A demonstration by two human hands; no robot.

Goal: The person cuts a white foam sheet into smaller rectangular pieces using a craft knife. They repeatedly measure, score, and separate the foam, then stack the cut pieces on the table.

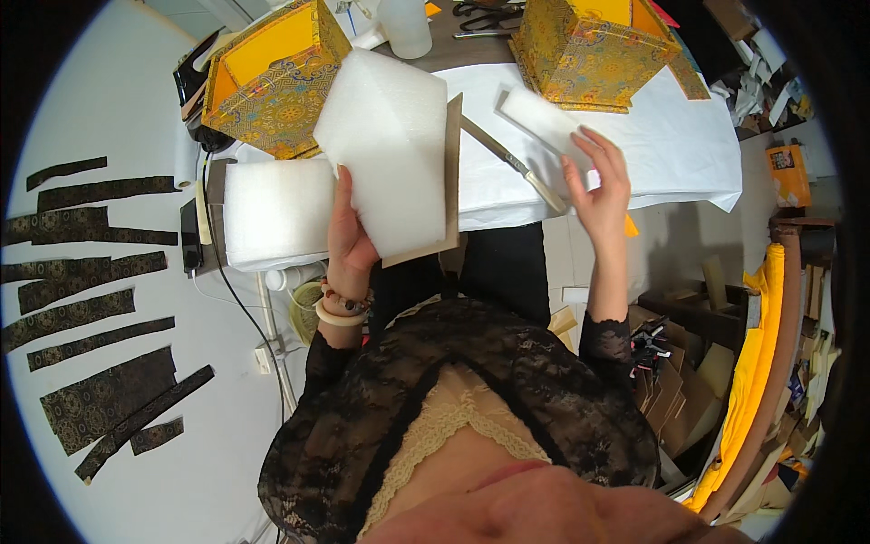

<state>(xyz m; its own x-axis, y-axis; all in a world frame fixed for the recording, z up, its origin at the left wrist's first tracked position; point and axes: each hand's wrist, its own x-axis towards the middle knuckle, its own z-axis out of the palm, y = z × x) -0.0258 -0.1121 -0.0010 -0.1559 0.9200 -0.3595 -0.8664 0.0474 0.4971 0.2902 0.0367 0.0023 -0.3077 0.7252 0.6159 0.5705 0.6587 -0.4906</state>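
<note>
A thick white foam block (385,145) with slanted sides is gripped in my left hand (351,222), thumb across its face. Along its right side, a grey-brown board (452,181) stands against it. My right hand (602,186) is raised over the table, thumb and fingers apart around the near end of a white foam strip (541,116); whether they touch it is unclear. Between my hands lies a long-bladed knife (512,161), its handle toward me. Another white foam block (278,208) rests on the table left of my left hand.
Two gold patterned boxes with yellow insides, the left box (281,86) and the right box (598,59), stand at the back. Between them are a white bottle (404,27) and dark scissors (489,14). Dark patterned strips (109,394) cover a pale surface leftward. Cardboard pieces (666,390) crowd the lower right.
</note>
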